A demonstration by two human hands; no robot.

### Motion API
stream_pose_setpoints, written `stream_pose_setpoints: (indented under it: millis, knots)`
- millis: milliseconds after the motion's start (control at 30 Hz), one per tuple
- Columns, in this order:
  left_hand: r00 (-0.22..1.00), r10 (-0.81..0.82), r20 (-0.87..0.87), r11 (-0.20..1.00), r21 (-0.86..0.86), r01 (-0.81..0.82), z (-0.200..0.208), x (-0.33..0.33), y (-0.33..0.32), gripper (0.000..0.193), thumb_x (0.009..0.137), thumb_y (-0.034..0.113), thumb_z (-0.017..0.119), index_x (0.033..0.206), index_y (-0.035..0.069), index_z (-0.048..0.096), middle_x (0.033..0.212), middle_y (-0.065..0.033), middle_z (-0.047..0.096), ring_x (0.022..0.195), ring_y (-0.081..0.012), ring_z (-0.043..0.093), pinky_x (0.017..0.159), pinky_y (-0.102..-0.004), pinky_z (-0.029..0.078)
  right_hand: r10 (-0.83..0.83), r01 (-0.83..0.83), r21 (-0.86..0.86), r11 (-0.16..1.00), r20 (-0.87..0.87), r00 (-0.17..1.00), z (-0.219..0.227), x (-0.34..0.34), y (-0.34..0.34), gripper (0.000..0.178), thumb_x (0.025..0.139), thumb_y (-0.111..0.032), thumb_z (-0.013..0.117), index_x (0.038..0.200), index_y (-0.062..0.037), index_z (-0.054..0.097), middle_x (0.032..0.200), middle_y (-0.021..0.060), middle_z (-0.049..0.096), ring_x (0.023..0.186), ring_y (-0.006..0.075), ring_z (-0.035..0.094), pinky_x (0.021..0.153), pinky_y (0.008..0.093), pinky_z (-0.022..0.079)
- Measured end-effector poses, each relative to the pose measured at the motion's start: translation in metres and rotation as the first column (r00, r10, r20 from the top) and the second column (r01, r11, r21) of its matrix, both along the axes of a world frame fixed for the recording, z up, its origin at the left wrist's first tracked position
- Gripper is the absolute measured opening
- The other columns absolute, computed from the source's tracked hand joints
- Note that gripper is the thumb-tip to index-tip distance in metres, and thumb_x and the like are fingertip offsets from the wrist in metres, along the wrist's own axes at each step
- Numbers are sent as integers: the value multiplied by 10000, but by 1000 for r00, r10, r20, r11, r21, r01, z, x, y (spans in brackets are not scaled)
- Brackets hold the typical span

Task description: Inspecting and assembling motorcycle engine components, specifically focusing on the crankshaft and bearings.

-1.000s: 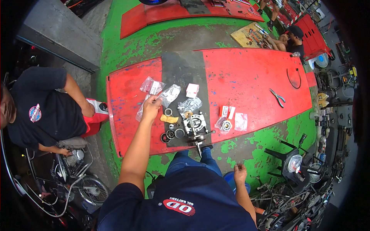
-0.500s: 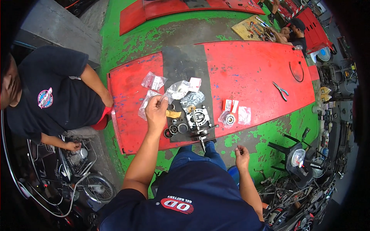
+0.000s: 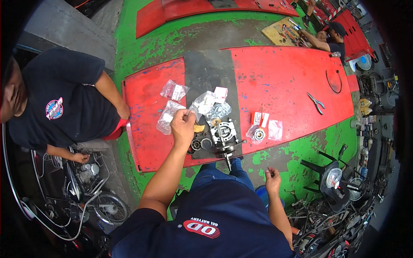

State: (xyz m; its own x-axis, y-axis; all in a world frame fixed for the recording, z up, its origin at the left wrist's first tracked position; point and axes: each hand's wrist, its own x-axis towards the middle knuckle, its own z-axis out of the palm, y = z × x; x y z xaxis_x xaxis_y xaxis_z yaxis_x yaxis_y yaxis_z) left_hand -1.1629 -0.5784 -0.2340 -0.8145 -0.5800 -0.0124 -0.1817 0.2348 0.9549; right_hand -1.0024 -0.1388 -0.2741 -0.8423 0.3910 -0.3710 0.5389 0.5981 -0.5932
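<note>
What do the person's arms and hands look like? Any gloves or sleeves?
No gloves: both the left hand and the right hand are bare, and so are the forearms. The only clothing on the arms is the short sleeves of a dark navy T-shirt, ending above the elbows. No watch, ring or band shows. The shirt has a red and white logo.

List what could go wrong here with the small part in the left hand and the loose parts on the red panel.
1. The left hand pinches a small metal part over the clear plastic bags; if dropped, it may be hard to spot among them.
2. The engine part sits at the near edge of the red panel, its shaft overhanging; a knock might tip it off.
3. The round bearings lie loose near that edge and might roll onto the floor.
</note>
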Motion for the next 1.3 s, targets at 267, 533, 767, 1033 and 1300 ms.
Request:
stream_pose_setpoints:
  millis: [267, 533, 767, 1033, 1300]
  knots:
    - [981, 67, 181, 980, 175, -99, -45, 16, 0, 187, 936, 147, 692, 899, -36, 688, 697, -52, 679, 642, -114, 674, 607, -288, 517, 5, -4, 17, 1000, -9, 1000, -16, 20, 22, 264, 904, -156, 720, 1095, 26, 722, 986, 159, 733, 866, 256, 700, 818, 384, 560]
    - [966, 148, 212, 885, 407, -225, -61, 13, -7, 121, 981, 125, 650, 921, 20, 643, 757, -33, 659, 614, -89, 608, 591, -244, 493, -21, 19, 23, 1000, 102, 995, -13, 25, 31, 285, 928, -162, 700, 1115, 54, 710, 1007, 158, 746, 940, 240, 705, 866, 370, 552]
    - [962, 96, 254, 808, 544, -225, -55, 5, -13, 192, 1001, 229, 675, 1006, 43, 627, 783, -33, 649, 608, -94, 602, 571, -238, 472, -20, 18, 26, 999, 71, 997, -19, 29, 34, 277, 920, -154, 710, 1114, 45, 714, 1010, 164, 739, 906, 244, 702, 843, 377, 557]
    - [859, -72, 506, 727, 617, -302, -67, 15, -22, 293, 1015, 327, 618, 1117, 54, 654, 871, -24, 640, 590, -107, 599, 507, -252, 473, 5, -8, 94, 996, 35, 999, -14, 16, 29, 279, 902, -184, 732, 1093, 20, 725, 1008, 192, 724, 892, 303, 705, 823, 421, 564]
    - [912, -152, 382, 866, 497, -64, -37, 37, 3, 184, 1015, 198, 622, 1109, 40, 638, 788, 19, 550, 553, -57, 479, 477, -235, 385, 124, -109, 126, 986, -110, 986, 16, -113, -29, 331, 916, -289, 723, 1025, 22, 747, 968, 217, 727, 900, 355, 704, 847, 440, 549]
